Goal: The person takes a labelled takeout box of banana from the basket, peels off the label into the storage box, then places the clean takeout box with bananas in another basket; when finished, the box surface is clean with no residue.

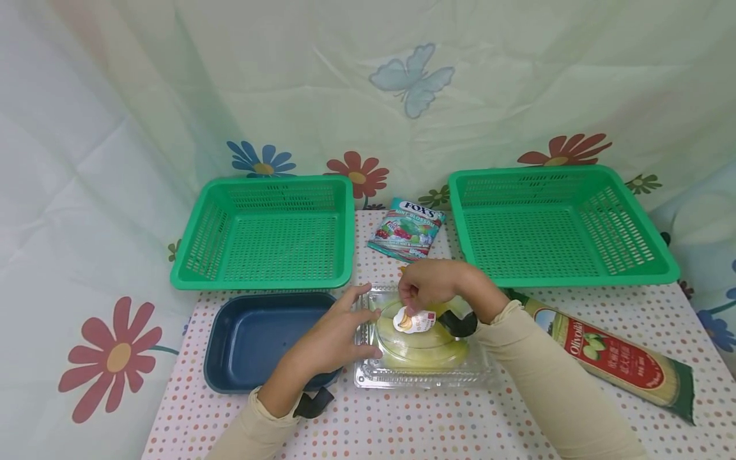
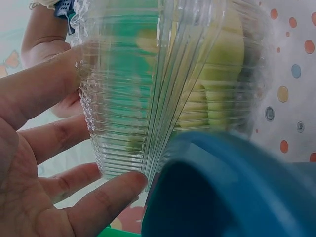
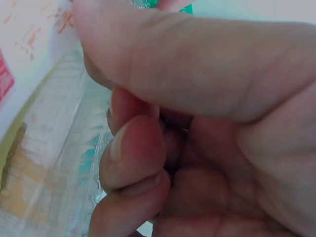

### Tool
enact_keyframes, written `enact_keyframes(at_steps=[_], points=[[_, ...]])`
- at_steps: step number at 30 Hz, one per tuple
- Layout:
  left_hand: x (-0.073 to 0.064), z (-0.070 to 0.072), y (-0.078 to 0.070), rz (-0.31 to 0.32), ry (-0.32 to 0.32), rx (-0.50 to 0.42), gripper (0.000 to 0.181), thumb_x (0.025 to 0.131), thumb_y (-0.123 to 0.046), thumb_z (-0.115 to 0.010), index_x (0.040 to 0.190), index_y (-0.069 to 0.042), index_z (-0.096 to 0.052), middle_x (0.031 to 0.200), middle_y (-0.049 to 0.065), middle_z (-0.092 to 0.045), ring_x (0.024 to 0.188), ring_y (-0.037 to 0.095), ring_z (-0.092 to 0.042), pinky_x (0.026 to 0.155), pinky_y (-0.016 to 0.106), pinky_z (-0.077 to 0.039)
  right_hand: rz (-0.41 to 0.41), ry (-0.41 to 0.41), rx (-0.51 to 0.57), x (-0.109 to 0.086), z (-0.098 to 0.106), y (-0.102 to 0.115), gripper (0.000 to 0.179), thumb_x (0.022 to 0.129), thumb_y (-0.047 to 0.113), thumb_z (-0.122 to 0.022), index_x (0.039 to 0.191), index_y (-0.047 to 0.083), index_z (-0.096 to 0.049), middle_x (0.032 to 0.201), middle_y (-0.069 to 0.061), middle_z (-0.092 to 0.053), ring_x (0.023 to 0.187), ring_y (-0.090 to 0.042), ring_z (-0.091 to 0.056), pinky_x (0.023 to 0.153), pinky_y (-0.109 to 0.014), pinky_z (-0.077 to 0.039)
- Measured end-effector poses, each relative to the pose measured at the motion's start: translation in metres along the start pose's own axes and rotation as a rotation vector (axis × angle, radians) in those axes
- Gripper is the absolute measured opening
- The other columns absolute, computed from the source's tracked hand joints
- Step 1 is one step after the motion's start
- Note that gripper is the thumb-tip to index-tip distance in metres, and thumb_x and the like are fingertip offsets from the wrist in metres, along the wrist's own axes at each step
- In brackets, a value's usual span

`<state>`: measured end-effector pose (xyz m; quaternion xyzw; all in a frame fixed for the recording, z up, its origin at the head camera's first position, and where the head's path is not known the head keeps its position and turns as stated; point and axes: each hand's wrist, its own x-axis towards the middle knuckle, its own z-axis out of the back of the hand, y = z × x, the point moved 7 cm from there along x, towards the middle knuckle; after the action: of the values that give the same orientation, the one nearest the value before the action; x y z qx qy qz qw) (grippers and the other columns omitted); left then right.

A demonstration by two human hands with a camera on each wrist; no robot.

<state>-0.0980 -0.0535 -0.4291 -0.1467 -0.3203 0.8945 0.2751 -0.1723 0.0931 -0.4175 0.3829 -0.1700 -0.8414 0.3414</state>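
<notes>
A clear plastic clamshell box [image 1: 425,379] holding yellow-green bananas [image 1: 443,351] lies in the middle of the table. On its lid is a white sticker [image 1: 422,321] printed with bananas. My right hand [image 1: 431,284] reaches over the lid and pinches the sticker's upper left edge between thumb and curled index finger; in the right wrist view, the thumb [image 3: 163,64] covers that edge. Fingers spread, my left hand [image 1: 336,332] rests against the box's left side. In the left wrist view, its fingertips [image 2: 133,182] lie along the ribbed plastic wall.
A dark blue basin [image 1: 259,342] stands left of the box. Behind are two green baskets [image 1: 261,283] [image 1: 566,280], with a Fox's candy bag [image 1: 408,229] between them. A pack of Olivoila spaghetti [image 1: 618,358] lies slanted at right, beside the right forearm.
</notes>
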Motion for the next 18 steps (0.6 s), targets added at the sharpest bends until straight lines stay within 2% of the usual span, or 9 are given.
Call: enact_keyframes(at_steps=[11,18], points=[[-0.002,0.002,-0.001,-0.001,-0.002,0.009,0.06,0.084,-0.031,-0.086,0.135,-0.005,-0.067,0.166,0.014,-0.028,0.152,0.035,-0.032,0.113,0.048,-0.046,0.041,-0.026,0.038,-0.004,0.005,0.003,0.016,0.092,0.016,-0.075,0.077,0.015,-0.069,0.067,0.007,-0.052,0.066,-0.009,-0.047,0.064,-0.025,-0.04],[-0.006,0.01,0.0,-0.016,-0.019,-0.018,0.055,0.089,-0.031,-0.081,0.137,-0.009,-0.066,0.168,0.009,-0.029,0.153,0.034,-0.033,0.114,0.051,-0.044,0.072,-0.048,0.05,-0.009,0.012,0.008,0.014,0.094,0.016,-0.072,0.081,0.015,-0.066,0.072,0.007,-0.055,0.067,-0.009,-0.049,0.065,-0.025,-0.042]])
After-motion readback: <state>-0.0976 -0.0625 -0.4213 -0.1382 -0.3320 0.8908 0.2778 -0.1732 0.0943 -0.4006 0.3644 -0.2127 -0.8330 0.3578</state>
